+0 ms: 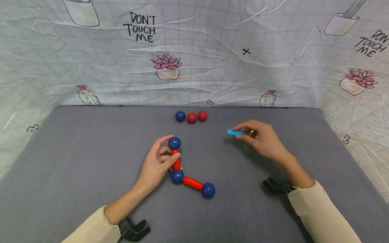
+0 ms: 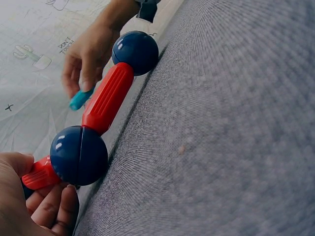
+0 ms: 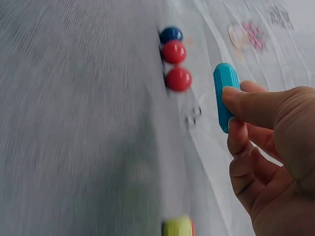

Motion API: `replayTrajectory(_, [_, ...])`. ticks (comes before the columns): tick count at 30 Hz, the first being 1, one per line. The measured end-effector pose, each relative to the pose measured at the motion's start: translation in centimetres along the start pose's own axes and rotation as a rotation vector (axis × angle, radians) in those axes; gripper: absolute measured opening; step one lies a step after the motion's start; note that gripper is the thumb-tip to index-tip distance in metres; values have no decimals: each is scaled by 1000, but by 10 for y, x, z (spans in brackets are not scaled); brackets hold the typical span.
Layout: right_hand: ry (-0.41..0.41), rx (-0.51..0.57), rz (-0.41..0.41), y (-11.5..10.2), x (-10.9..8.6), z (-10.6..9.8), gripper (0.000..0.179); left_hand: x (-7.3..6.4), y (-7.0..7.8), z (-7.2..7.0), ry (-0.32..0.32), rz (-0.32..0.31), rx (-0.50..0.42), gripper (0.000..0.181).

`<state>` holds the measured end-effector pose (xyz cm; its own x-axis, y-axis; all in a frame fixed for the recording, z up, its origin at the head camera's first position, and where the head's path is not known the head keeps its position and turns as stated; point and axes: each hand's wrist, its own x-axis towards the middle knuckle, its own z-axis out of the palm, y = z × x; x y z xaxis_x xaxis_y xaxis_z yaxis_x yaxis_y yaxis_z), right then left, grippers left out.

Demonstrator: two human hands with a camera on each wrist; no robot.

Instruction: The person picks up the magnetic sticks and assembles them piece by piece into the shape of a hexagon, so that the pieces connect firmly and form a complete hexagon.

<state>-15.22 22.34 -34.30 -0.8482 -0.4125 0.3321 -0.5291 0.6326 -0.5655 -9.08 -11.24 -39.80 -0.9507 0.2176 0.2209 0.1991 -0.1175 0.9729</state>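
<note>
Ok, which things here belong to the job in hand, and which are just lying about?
Seemingly in the job:
Three blue balls joined by two red rods, one gripped by the left hand
Light-blue rod, pinched by the right hand

Apparently lying about, perhaps spares:
Loose blue ball
Two red balls
Yellowish thing by the right hand, mostly hidden

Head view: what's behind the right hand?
A brown and yellow thing partly shows; the right hand covers the rest, so its full shape can't be seen.
</note>
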Motion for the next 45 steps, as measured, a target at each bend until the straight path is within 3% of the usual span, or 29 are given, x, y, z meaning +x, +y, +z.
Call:
replayTrajectory(8, [-61, 114, -54, -24, 24, 25, 22, 0, -1, 0, 3, 8, 1, 56])
replayTrajectory(20, [-130, 125, -148, -43, 45, 55, 21, 1, -3, -1, 2, 15, 12, 55])
replayTrajectory(34, [-217, 124, -234, -67, 63, 68, 20, 1, -2, 0, 0, 9, -9, 55])
replayTrajectory(45, [-239, 132, -245, -72, 65, 72, 18, 1, 0, 0, -2, 6, -8, 54])
